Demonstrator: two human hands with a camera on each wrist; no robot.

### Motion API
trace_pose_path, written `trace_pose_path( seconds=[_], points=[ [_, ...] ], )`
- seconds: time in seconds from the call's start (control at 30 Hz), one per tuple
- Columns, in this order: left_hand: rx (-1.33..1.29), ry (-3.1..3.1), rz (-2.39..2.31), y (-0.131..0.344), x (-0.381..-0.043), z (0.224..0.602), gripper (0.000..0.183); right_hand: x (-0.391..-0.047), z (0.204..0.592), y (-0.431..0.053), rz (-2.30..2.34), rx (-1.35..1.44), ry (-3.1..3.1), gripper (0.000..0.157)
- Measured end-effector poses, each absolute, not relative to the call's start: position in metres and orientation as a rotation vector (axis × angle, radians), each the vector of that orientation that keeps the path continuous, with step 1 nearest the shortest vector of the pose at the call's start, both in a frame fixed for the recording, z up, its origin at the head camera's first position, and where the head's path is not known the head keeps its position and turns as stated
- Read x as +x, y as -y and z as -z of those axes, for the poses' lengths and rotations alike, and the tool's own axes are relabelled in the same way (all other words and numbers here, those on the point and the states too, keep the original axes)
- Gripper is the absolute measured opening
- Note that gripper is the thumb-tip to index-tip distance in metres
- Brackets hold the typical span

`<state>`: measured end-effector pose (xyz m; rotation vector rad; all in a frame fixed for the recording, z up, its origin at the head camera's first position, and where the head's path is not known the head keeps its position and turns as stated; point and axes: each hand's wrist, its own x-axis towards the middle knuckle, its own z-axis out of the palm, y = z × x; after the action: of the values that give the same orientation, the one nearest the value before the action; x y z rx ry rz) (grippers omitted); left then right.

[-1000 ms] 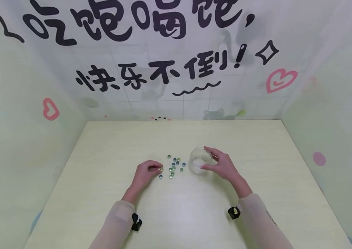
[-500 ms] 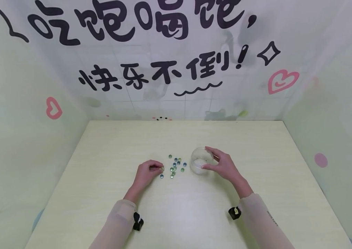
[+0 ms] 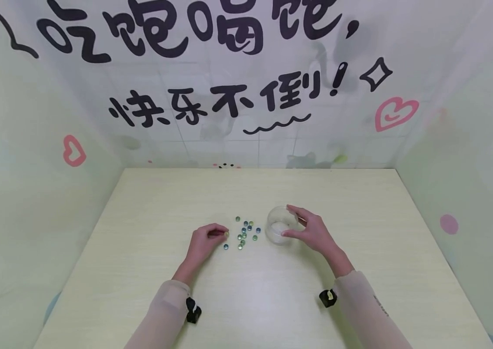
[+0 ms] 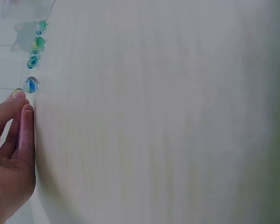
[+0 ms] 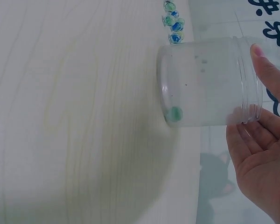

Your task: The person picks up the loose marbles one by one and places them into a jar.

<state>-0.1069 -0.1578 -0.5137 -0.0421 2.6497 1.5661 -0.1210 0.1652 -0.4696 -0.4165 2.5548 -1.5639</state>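
Observation:
My left hand point(image 3: 202, 242) pinches a yellowish glass marble point(image 3: 226, 234) between thumb and fingertips; only its top edge shows in the left wrist view. Just below those fingertips in the head view lies a blue marble point(image 3: 226, 246). Several green and blue marbles point(image 3: 244, 235) sit loosely grouped between the two hands. To their right, a clear jar point(image 5: 205, 84) stands upright on the table, without a lid. My right hand point(image 3: 313, 233) holds it round the threaded neck, the thumb at the rim. A green marble point(image 5: 175, 114) shows through the jar wall near the base.
The pale wood-grain table point(image 3: 246, 300) ends at a back wall point(image 3: 211, 150) printed with black lettering. Light side walls point(image 3: 15, 208) close it in at left and right. A black wrist camera point(image 3: 193, 310) hangs at each sleeve.
The marble in my left fingertips has shifted slightly upward in the head view, away from the blue one. My right hand and the jar stay in place.

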Motion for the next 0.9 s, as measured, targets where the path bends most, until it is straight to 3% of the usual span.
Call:
trace_pose_path(
  seconds=[0.9],
  points=[
    [-0.096,-2.67,-1.555,0.159,-0.108,0.505,0.017,-0.118,0.464,-0.161,1.568,-0.461,-2.547,0.075]
  ],
)
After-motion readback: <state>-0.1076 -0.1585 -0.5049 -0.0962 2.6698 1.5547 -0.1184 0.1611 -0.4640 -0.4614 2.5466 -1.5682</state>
